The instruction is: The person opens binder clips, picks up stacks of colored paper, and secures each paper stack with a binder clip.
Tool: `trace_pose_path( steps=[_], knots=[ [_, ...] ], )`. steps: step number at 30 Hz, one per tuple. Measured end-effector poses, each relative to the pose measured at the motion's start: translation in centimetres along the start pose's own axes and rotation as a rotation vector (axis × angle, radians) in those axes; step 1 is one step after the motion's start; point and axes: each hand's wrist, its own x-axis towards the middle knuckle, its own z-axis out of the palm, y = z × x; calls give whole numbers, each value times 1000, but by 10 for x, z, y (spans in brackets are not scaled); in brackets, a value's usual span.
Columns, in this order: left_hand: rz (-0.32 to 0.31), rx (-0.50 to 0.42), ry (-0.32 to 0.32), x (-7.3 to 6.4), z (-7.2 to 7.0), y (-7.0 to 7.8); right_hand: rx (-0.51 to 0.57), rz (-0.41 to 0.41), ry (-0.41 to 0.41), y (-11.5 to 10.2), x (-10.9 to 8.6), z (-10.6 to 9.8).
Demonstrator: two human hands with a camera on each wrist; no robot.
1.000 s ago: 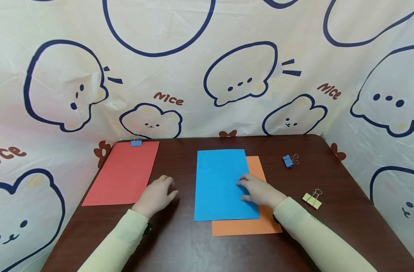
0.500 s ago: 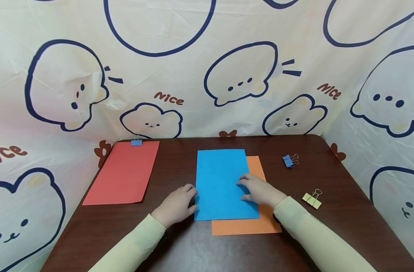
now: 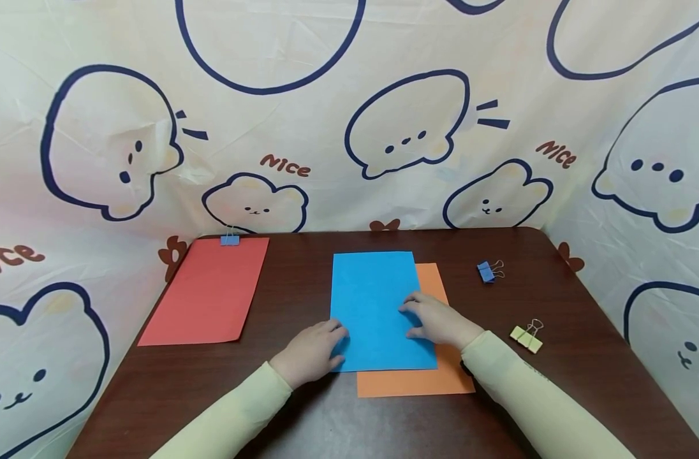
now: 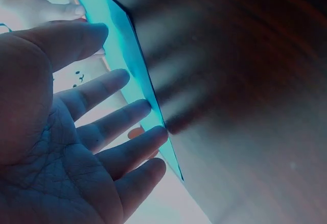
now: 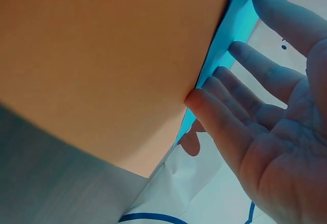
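Observation:
A blue sheet of paper lies on top of an orange sheet, which sticks out along its right side and near edge. My left hand touches the blue sheet's lower left part with its fingertips. In the left wrist view the fingers are extended and spread at the blue paper. My right hand rests on the blue sheet's right part, fingers spread. The right wrist view shows its fingertips on the blue strip beside the orange sheet. Neither hand grips anything.
Red paper lies at the table's left, with a blue binder clip on its far edge. Another blue binder clip and a yellow binder clip lie at the right. A patterned cloth stands behind the dark table.
My left hand has moved right from beside the red paper onto the blue sheet's left edge. The right hand and the papers stay nearly where they were.

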Motion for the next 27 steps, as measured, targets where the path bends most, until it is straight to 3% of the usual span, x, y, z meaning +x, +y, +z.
trace_pose_path(
  steps=[8, 17, 27],
  knots=[
    [14, 33, 3, 1, 2, 2, 5, -9, 5, 1, 1, 0],
    [35, 87, 59, 5, 2, 4, 6, -16, 6, 1, 1, 0],
    [28, 96, 64, 10, 2, 8, 30, -5, -42, 1, -3, 0]
  ],
)
